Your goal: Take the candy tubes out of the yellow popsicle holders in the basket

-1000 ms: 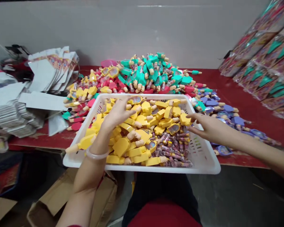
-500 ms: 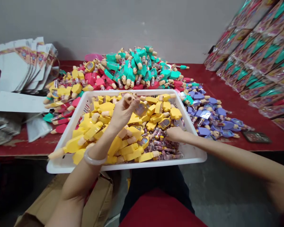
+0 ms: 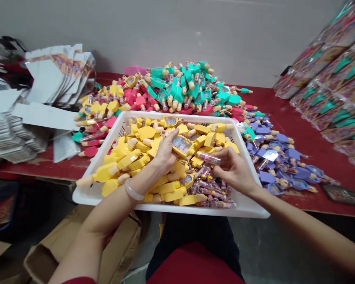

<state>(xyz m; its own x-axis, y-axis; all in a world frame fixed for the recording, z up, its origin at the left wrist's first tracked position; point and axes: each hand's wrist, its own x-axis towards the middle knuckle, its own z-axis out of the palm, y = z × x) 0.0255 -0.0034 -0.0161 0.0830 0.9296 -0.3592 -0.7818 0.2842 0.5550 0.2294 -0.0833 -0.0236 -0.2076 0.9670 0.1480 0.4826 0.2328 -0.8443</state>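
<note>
My left hand [image 3: 166, 152] is closed around the pale handle of a yellow toy piece [image 3: 183, 145] that has a printed picture window facing up. In my right hand [image 3: 235, 169], a small clear tube [image 3: 208, 157] with pinkish contents is pinched between thumb and fingers, its end pointing at the yellow piece. A small gap seems to separate the two. Both hands are over a white plastic basket [image 3: 96, 157] full of yellow toy pieces [image 3: 127, 159]. More clear tubes [image 3: 214, 193] lie heaped in its near right part.
Behind the basket rises a pile of green toy pieces [image 3: 177, 86] with red ones. Purple pieces [image 3: 284, 154] spread to the right beside a dark flat object [image 3: 343, 194]. Printed cards [image 3: 50, 75] stand at left, packaged toys [image 3: 337, 94] are stacked at right. A cardboard box [image 3: 112, 252] sits below.
My right hand has come up out of the tubes with one tube in it and moved toward the left hand. The yellow piece is now turned with its window up.
</note>
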